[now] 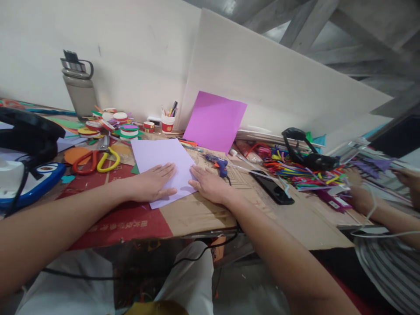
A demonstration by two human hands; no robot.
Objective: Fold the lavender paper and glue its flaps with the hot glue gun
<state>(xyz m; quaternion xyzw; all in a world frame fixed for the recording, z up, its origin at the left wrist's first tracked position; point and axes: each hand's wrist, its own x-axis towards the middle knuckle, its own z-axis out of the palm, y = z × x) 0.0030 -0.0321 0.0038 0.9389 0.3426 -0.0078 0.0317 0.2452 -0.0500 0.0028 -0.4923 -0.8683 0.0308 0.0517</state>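
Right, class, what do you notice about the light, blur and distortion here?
Head view: soft light, darker below the table; head view: the left forearm and right forearm look stretched towards the frame edges; head view: the co-worker's nearer hand is blurred.

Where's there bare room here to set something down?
Bare cardboard shows between the black phone and the front edge, less between phone and right hand. Crowded: behind the phone, with colorful strips; left, around the red and yellow handles.

The left hand (155, 181), right hand (210, 183) and forearms (262, 229) are bare; pale, creased trousers (193, 280) cover the legs, mustard-yellow fabric (157, 308) nearest.
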